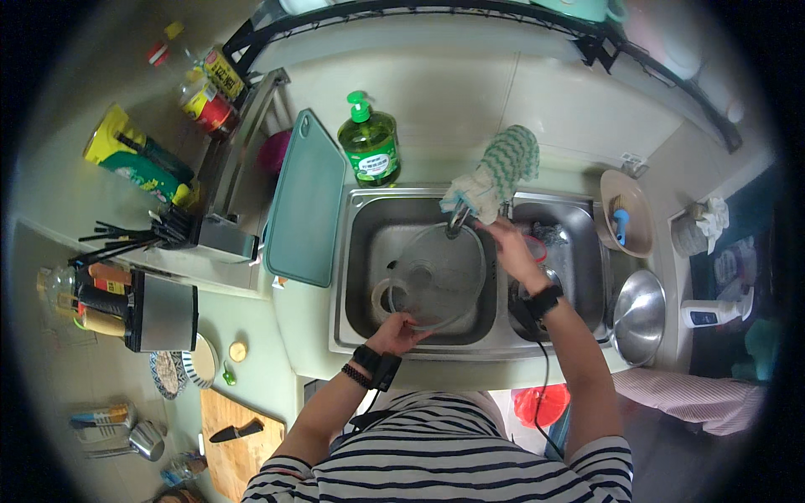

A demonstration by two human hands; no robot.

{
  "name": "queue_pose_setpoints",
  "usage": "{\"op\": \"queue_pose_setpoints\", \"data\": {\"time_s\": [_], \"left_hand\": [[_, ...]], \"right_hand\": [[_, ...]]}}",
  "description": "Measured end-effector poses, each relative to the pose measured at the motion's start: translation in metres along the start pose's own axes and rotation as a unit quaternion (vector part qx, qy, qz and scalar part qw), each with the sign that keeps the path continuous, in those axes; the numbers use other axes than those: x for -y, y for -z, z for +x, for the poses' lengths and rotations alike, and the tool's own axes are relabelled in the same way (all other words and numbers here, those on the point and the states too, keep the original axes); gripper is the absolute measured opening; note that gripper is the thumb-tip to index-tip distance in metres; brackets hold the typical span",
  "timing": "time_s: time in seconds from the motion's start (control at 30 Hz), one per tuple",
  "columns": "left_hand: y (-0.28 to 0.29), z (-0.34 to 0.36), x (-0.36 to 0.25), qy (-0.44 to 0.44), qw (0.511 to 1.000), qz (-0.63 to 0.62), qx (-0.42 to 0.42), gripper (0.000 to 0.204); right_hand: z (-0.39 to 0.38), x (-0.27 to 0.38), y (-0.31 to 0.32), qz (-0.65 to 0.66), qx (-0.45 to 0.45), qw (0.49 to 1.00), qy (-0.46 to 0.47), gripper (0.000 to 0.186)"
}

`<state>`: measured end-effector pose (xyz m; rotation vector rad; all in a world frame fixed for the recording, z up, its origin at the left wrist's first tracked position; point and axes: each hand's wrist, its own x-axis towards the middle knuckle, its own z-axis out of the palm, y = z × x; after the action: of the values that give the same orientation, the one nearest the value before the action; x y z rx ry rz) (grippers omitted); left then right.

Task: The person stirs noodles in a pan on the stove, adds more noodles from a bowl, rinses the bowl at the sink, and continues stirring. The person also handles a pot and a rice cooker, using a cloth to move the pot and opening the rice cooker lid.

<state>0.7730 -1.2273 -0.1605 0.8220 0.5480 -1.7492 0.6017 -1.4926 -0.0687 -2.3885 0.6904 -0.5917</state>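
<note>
Clear round dish (440, 272): gripped by the near rim in the left hand (398, 334), over the left basin (366, 239), likely to sit beneath the faucet (455, 226). Had the right hand (513, 251) beside it, just below the draped cloth (513, 155), perhaps to work the faucet; could not tell whether grasping.

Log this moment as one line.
left hand: holds clear round piece at left basin | right hand: at faucet | striped cloth: on faucet

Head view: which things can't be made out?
All in the head view:
- Tap: mostly hidden by the draped cloth.
- Right hand: whether its fingers touch the cloth; too small to tell.
- Red-rimmed item: partly behind the right hand.
- Green container: cut off by the top edge.
</note>
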Motion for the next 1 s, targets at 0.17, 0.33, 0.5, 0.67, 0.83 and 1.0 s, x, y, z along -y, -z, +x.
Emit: {"op": "queue_pose_setpoints", "data": {"time_s": [0.17,0.33,0.5,0.67,0.83,1.0], "left_hand": [[0.007,-0.011,0.019,0.201,0.965,-0.053,0.157,0.057],[0.014,-0.007,0.046,0.231,0.937,-0.027,0.260,0.061],[0.015,-0.021,0.022,0.197,0.941,0.090,0.261,0.077],[-0.011,-0.031,-0.023,0.079,0.956,0.277,0.060,0.078],[-0.012,0.012,-0.080,0.076,0.887,0.445,0.093,0.057],[0.030,0.104,-0.141,-0.234,0.573,0.781,-0.088,0.033]], "right_hand": [[-0.047,0.046,0.034,0.009,0.073,0.996,0.055,0.070],[-0.048,0.065,0.034,0.113,0.080,0.990,0.016,0.078],[-0.061,0.057,0.037,0.153,0.063,0.986,-0.003,0.055],[-0.109,0.061,0.061,0.260,0.159,0.949,-0.085,0.038],[-0.177,0.089,0.100,0.126,-0.016,0.992,-0.015,0.034],[-0.255,0.091,0.162,-0.061,-0.277,0.932,-0.228,0.033]]}}
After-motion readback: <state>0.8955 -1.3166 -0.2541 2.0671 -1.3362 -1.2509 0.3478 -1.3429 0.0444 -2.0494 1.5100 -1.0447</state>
